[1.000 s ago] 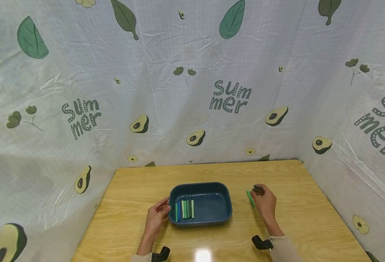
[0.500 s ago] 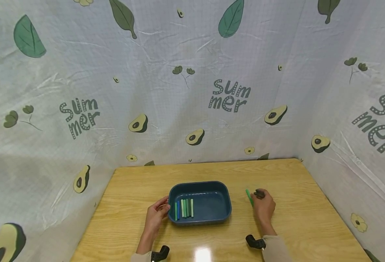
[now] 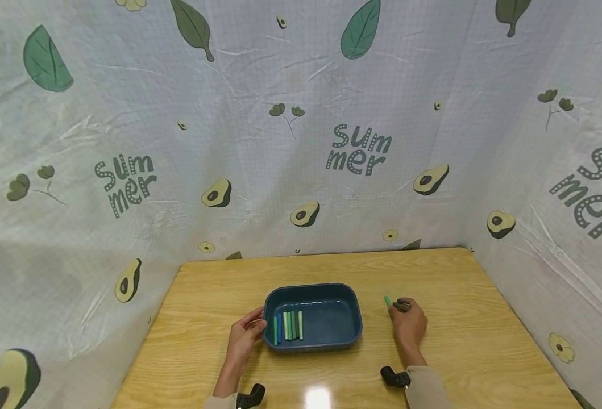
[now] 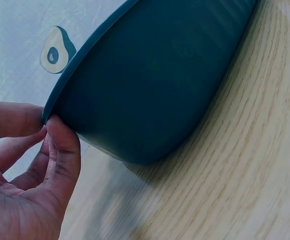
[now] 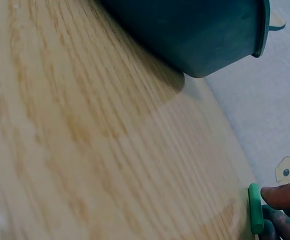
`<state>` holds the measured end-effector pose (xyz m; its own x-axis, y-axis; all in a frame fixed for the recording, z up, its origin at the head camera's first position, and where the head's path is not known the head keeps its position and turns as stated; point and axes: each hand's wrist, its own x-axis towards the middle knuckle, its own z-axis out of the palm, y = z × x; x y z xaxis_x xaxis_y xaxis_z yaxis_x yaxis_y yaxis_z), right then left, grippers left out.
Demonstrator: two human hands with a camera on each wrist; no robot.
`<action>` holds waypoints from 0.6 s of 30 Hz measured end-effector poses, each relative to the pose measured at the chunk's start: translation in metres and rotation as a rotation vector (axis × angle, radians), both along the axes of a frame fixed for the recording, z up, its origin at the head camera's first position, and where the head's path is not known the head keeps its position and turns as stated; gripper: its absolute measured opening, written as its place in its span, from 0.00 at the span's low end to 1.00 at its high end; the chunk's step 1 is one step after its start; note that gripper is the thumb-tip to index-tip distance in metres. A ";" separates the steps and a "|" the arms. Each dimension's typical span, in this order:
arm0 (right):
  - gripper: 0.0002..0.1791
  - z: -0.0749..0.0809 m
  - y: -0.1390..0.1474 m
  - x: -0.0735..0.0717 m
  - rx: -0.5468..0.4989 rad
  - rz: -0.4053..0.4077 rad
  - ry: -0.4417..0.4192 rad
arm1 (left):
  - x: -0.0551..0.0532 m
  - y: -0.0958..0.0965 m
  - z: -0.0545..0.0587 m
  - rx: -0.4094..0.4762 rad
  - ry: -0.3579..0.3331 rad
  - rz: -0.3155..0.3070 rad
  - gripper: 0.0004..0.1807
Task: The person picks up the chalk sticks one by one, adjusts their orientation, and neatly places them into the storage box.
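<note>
My left hand (image 3: 243, 339) grips the near-left rim of a dark blue tub (image 3: 331, 343), thumb and fingers pinching its lip; the left wrist view shows this pinch closely. Several chalk sticks (image 3: 287, 326) in greens and blue stand side by side in the tub's left part. To the right of the tub, my right hand (image 3: 409, 325) is at a green chalk stick (image 5: 255, 209) on the table. Thumb and fingers, dark at the tips, lie close along one side of it. Whether they pinch the stick is unclear; the head view hides its lower part.
A light wood table (image 3: 219, 284) carries the tub. White sheeting (image 3: 260, 187) printed with avocados, leaves and "summer" lettering hangs behind and at both sides. Bare tabletop lies between the tub and the right hand. Each wrist wears a black camera mount (image 3: 395, 377).
My right hand has come down and left over the green chalk stick, covering more of it. The left hand stays on the tub's rim, and the tub keeps its place.
</note>
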<state>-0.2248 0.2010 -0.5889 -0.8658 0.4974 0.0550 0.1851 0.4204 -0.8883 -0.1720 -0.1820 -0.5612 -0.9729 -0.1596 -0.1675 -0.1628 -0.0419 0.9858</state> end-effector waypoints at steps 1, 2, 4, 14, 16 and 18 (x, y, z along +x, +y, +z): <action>0.20 0.000 0.000 -0.001 0.003 -0.001 0.000 | 0.000 0.000 0.000 0.001 0.002 0.001 0.24; 0.20 0.000 0.000 -0.001 0.006 -0.002 0.003 | 0.000 0.000 0.001 0.000 0.004 0.001 0.24; 0.20 -0.001 -0.001 -0.001 0.006 -0.001 0.003 | 0.001 0.001 0.002 -0.003 0.003 0.005 0.24; 0.19 -0.007 -0.005 -0.002 0.056 -0.008 0.025 | 0.001 -0.001 -0.001 -0.008 0.019 0.006 0.24; 0.18 -0.007 -0.006 -0.003 0.067 -0.009 0.033 | 0.000 -0.001 -0.002 -0.007 0.023 0.008 0.23; 0.18 -0.007 -0.008 -0.004 0.076 -0.011 0.038 | 0.000 -0.001 -0.002 -0.007 0.022 0.008 0.23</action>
